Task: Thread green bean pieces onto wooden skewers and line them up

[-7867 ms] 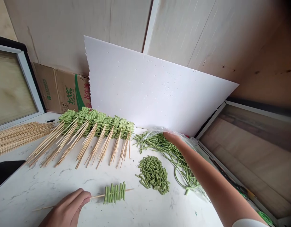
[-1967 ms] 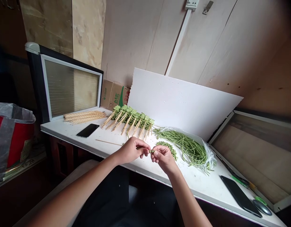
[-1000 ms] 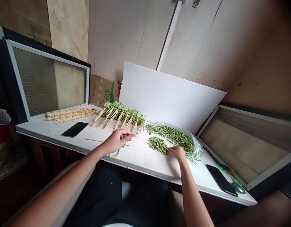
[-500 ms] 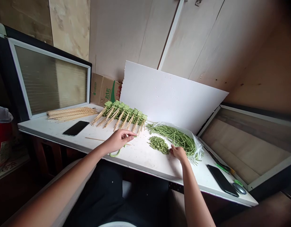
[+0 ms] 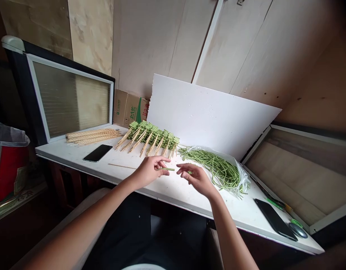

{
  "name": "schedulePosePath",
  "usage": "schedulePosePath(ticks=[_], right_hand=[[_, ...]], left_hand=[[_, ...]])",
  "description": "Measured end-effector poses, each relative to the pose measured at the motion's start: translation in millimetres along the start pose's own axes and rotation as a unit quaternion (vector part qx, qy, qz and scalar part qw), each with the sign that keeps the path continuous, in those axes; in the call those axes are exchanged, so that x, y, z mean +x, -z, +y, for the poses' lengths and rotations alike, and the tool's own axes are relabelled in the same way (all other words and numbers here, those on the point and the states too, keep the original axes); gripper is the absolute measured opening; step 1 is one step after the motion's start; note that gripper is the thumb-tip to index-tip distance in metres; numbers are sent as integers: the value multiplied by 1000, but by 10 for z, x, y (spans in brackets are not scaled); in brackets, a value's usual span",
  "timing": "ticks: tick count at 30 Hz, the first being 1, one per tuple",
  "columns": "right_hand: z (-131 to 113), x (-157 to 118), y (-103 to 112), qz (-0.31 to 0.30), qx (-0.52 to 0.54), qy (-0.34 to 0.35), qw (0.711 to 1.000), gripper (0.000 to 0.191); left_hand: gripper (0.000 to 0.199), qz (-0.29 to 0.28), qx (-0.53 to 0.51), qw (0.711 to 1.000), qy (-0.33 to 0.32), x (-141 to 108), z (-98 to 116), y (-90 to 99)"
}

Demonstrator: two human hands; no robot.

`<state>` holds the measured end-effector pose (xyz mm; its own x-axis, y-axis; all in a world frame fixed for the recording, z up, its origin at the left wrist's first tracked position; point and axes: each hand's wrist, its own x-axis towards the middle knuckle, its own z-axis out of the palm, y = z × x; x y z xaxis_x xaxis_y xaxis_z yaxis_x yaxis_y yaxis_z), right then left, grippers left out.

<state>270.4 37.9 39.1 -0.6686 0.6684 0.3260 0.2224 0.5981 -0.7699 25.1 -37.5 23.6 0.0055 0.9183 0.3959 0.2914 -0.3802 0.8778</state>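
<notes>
Left hand (image 5: 149,172) over bamboo skewer (image 5: 122,166) carrying a green bean (image 5: 167,169), grip unclear; right hand (image 5: 196,180) open, fingers spread, just above chopped beans (image 5: 190,172) on white counter (image 5: 63,154).

Wall: you are facing cream panelling (image 5: 161,45).
Left: a ribbed-glass cabinet (image 5: 71,105) is standing beside you.
Back: a white foam board (image 5: 212,112) is leaning against the wall.

Dim room, soft light on the white countertop (image 5: 240,213) and hands (image 5: 149,172) (image 5: 196,180), edges stretched, corners perhaps blurred.
</notes>
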Motion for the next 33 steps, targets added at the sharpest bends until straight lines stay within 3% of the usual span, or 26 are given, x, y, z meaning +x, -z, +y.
schedulePosePath(ticks=[5, 13, 21, 27, 33], right_hand=[[-129, -15, -254, 56, -38, 48, 997, 31], [-77, -21, -141, 119, -51, 75, 989, 22], [-202, -78, -193, 107, -82, 118, 984, 17], [-163, -65, -205, 101, -101, 125, 982, 14], [-164, -61, -198, 104, -121, 134, 978, 12]], left_hand=[[51, -22, 2, 1000, -15, -36, 48, -97], [39, -55, 41, 997, -20, -57, 75, -36], [37, -73, 57, 995, -41, -116, 213, -65], [29, -59, 96, 990, -86, -128, 220, -97], [26, -62, 105, 989, -83, -112, 176, -82]])
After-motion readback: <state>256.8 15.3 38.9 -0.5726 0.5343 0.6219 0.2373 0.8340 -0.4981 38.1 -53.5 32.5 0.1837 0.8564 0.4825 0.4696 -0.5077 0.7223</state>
